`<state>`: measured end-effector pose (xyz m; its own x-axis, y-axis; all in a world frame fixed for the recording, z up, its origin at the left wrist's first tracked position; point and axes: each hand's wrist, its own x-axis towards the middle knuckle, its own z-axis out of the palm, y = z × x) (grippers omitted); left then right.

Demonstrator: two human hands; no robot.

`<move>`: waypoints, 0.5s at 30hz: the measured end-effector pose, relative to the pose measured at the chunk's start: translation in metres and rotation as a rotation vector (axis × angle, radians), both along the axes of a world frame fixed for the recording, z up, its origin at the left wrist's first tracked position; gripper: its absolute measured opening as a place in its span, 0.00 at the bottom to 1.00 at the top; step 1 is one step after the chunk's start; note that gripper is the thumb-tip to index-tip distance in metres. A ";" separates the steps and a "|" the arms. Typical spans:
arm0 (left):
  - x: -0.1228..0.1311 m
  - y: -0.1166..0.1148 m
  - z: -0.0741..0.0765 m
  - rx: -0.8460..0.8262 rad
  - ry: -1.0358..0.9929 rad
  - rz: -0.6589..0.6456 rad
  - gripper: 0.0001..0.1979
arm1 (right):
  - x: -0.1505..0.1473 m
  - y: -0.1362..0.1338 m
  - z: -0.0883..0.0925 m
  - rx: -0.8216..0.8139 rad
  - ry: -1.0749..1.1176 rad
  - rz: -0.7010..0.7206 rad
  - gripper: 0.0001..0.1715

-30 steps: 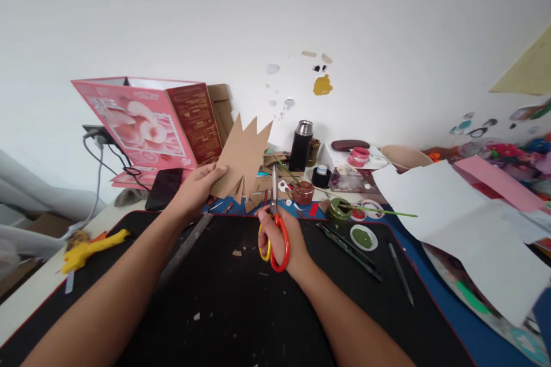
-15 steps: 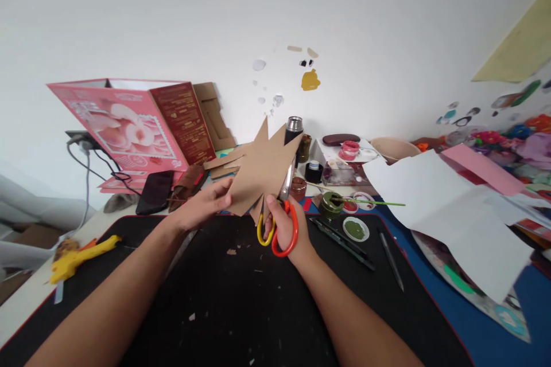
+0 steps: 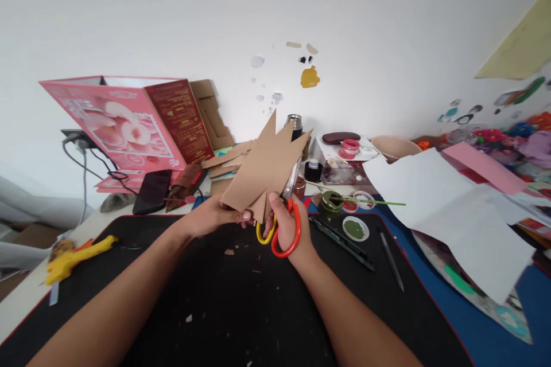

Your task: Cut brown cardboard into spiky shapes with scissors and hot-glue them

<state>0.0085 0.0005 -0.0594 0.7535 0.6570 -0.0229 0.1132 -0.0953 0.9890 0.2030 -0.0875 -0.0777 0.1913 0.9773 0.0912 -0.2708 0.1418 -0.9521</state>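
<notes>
A piece of brown cardboard (image 3: 267, 163) with several pointed spikes along its far edge is held up between my hands. My left hand (image 3: 214, 215) is closed on its lower left side, thumb and fingers near the lower edge. In my right hand (image 3: 287, 223) are scissors (image 3: 297, 235) with one yellow and one red-orange handle loop. Their blades point away from me, partly hidden along the cardboard's right side. My right thumb also presses the narrow lower points of the cardboard. Below lies a black mat (image 3: 241, 304) with small scraps on it.
On the left are a pink box (image 3: 129, 120), a phone (image 3: 152, 192) and a yellow glue gun (image 3: 80, 258). Cardboard strips (image 3: 228, 157) lie behind my left hand. To the right are a green paint jar (image 3: 332, 204), a paint lid (image 3: 355, 228), a pen (image 3: 391, 261) and white paper (image 3: 447, 212).
My left hand has shifted right and lower along the cardboard, its fingers now near the bottom points. The cardboard has tilted clockwise. My right hand keeps the scissors in nearly the same place.
</notes>
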 end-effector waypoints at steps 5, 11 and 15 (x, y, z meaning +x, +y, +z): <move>0.001 -0.001 0.001 0.027 0.024 0.034 0.20 | -0.001 -0.001 0.001 -0.008 -0.008 0.011 0.32; 0.001 -0.001 0.007 0.118 0.065 0.058 0.15 | -0.005 -0.006 0.002 -0.023 -0.025 0.005 0.33; -0.001 0.006 0.007 0.176 0.102 0.044 0.10 | -0.004 -0.007 0.003 -0.002 0.002 -0.045 0.35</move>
<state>0.0073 0.0064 -0.0528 0.7235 0.6900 0.0202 0.2196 -0.2579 0.9409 0.1990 -0.0943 -0.0745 0.2353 0.9678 0.0890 -0.2659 0.1521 -0.9519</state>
